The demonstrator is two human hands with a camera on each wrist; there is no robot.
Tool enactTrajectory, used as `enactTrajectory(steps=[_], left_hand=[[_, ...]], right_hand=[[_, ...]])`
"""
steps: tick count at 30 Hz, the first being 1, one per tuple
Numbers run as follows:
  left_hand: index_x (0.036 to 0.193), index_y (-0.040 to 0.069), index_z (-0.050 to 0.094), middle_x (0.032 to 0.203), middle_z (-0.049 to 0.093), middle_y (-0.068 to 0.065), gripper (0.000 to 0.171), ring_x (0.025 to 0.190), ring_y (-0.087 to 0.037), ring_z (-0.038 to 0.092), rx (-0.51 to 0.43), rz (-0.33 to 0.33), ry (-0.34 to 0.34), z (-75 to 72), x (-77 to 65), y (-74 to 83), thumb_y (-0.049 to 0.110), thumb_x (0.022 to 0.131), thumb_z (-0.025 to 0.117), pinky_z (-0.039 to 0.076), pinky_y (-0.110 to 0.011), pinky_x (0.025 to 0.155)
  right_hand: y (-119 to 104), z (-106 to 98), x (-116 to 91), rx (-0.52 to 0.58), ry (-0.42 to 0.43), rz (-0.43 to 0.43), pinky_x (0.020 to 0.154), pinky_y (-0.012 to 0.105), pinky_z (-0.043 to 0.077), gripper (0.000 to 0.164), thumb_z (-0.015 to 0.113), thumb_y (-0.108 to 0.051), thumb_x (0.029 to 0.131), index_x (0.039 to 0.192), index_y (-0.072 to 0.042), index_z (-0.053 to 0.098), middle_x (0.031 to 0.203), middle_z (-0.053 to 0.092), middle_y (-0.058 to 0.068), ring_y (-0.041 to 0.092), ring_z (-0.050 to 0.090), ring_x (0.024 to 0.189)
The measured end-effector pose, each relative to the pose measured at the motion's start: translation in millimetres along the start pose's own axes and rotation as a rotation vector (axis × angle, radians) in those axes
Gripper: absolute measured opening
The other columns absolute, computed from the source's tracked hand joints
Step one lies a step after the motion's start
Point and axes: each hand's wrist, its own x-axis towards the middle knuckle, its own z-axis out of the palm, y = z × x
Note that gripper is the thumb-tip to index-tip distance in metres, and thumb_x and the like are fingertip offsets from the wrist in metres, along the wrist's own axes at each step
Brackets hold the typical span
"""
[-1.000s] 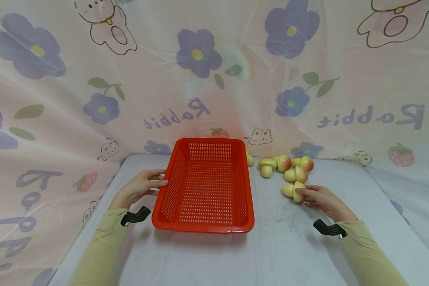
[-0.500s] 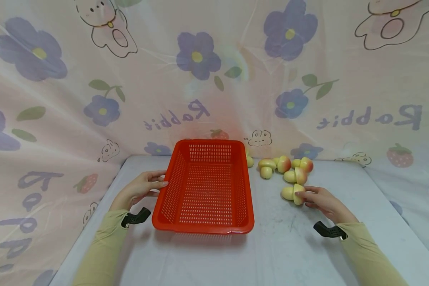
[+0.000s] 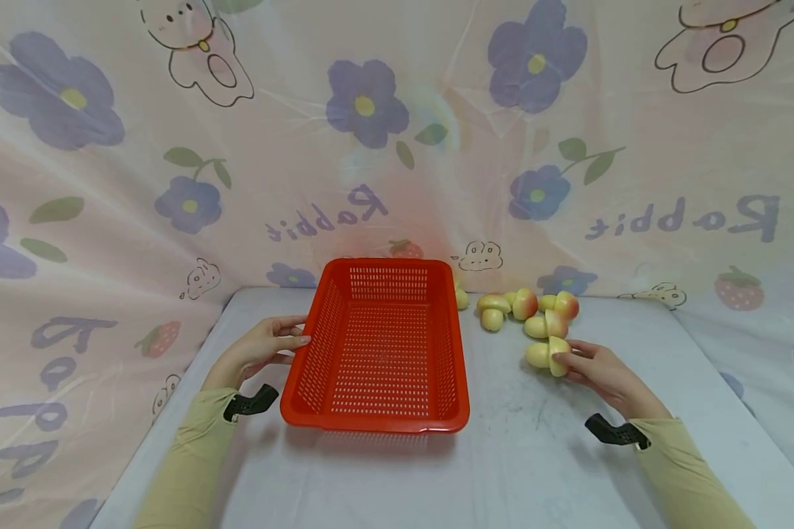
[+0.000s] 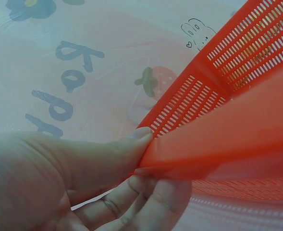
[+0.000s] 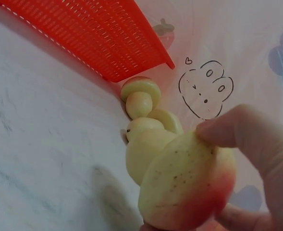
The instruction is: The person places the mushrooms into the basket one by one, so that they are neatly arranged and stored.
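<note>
My left hand (image 3: 254, 349) pinches the left rim of a red plastic basket (image 3: 384, 424) with slotted walls. The left wrist view shows the thumb on top of the rim and fingers (image 4: 167, 199) beneath it. On the right, my right hand (image 3: 605, 375) holds a mushroom-shaped piece (image 3: 539, 355) by its cap, the pale stem pointing left. Seen from the right wrist, its yellow cap (image 5: 184, 180) has brown specks and a red blush, with the thumb on one edge and fingers on the opposite edge.
Several similar mushroom pieces (image 3: 492, 319) lie behind the right hand, between the basket and the back of the white table (image 3: 536, 470). One more is partly hidden by the basket's right wall. A printed curtain (image 3: 430, 176) hangs right behind the table.
My right hand has shifted slightly to the right with the mushroom in its fingers. The left hand and the basket stay in place.
</note>
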Motion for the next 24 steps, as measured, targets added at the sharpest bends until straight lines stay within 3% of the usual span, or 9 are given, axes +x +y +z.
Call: enactTrajectory(steps=[7, 15, 24], left_hand=[[0.146, -0.001, 0.032, 0.112, 0.055, -0.02, 0.065, 0.092, -0.023, 0.063, 0.004, 0.009, -0.007, 0.3, 0.4, -0.3, 0.015, 0.092, 0.065, 0.055, -0.041, 0.078], [0.147, -0.001, 0.031, 0.112, 0.055, -0.021, 0.066, 0.093, -0.024, 0.063, 0.005, 0.01, -0.017, -1.3, 0.8, -0.7, 0.016, 0.093, 0.065, 0.055, -0.042, 0.079], [0.147, 0.0, 0.032, 0.111, 0.055, -0.019, 0.066, 0.093, -0.023, 0.063, 0.023, 0.016, -0.022, -1.9, 1.4, 0.0, 0.017, 0.093, 0.065, 0.055, -0.042, 0.079]], right_hand=[[-6, 4, -2, 0.046, -0.023, -0.057, 0.09, 0.033, 0.05, 0.076, 0.062, -0.028, 0.095, 0.145, 0.009, 0.019, 0.13, 0.039, 0.022, 0.006, 0.057, 0.094], [-17, 11, -3, 0.047, -0.048, -0.111, 0.086, 0.022, 0.049, 0.08, 0.061, -0.026, 0.095, 0.147, 0.011, 0.013, 0.144, 0.024, 0.029, 0.0, 0.053, 0.098], [-25, 18, 0, 0.029, -0.07, -0.13, 0.086, 0.018, 0.047, 0.078, 0.059, -0.026, 0.097, 0.148, 0.01, 0.012, 0.148, 0.021, 0.028, 0.0, 0.049, 0.1]])
